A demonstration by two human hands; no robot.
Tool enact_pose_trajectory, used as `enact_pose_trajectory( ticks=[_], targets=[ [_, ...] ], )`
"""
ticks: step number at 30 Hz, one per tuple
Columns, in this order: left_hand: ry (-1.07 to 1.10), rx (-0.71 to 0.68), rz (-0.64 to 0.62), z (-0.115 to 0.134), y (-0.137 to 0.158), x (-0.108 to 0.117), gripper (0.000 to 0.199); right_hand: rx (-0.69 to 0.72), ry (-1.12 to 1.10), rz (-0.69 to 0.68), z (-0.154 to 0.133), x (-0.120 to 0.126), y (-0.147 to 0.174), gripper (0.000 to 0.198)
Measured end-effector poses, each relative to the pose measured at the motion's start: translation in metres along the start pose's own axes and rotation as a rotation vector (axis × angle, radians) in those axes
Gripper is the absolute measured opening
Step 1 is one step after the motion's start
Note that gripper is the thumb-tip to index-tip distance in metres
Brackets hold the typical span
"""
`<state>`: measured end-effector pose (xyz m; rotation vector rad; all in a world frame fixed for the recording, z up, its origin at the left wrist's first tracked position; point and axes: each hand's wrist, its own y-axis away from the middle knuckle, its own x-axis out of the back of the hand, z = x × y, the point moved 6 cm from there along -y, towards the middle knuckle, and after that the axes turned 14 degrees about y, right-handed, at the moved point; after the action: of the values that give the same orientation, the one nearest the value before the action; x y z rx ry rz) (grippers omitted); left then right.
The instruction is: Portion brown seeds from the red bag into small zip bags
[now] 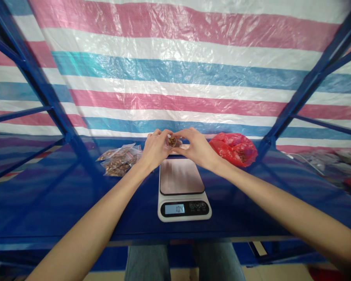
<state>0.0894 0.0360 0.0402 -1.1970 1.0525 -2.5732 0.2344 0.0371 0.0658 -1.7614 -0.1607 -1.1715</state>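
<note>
Over the far end of a digital kitchen scale (181, 177), both my hands grip a small clear plastic bag (172, 141) with brown bean-like pieces in it. My left hand (158, 146) pinches the bag's left side. On its right side, the fingers of my right hand (196, 145) close at the top and bottom. The scale's lit display appears to read 10.4. To the left lie several filled zip bags (119, 160) of brown pieces. A crumpled red plastic bag (232, 148), open at the top with similar pieces inside, sits just right of my right hand.
All this stands on a blue metal shelf (128, 218). Blue uprights (43, 86) rise at both sides, with a striped plastic sheet (178, 74) hanging behind. At the far right lie clear bags with greyish contents (336, 162), blurred.
</note>
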Motion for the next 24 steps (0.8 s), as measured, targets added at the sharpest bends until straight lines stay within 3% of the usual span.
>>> enact_pose_trajectory(
  ticks=[6,19,24],
  targets=[
    [0.071,0.045,0.03,-0.003,0.0,0.003,0.058,0.118,0.262,-0.091,-0.014,0.002,-0.012,0.023],
    [0.495,0.133,0.083,-0.019,-0.002,-0.006,0.052,0.461,0.661,-0.016,-0.039,0.0,-0.025,0.022],
    [0.644,0.093,0.131,-0.027,-0.005,-0.009,0.053,0.559,0.735,-0.008,-0.044,0.0,-0.032,0.021]
  ],
)
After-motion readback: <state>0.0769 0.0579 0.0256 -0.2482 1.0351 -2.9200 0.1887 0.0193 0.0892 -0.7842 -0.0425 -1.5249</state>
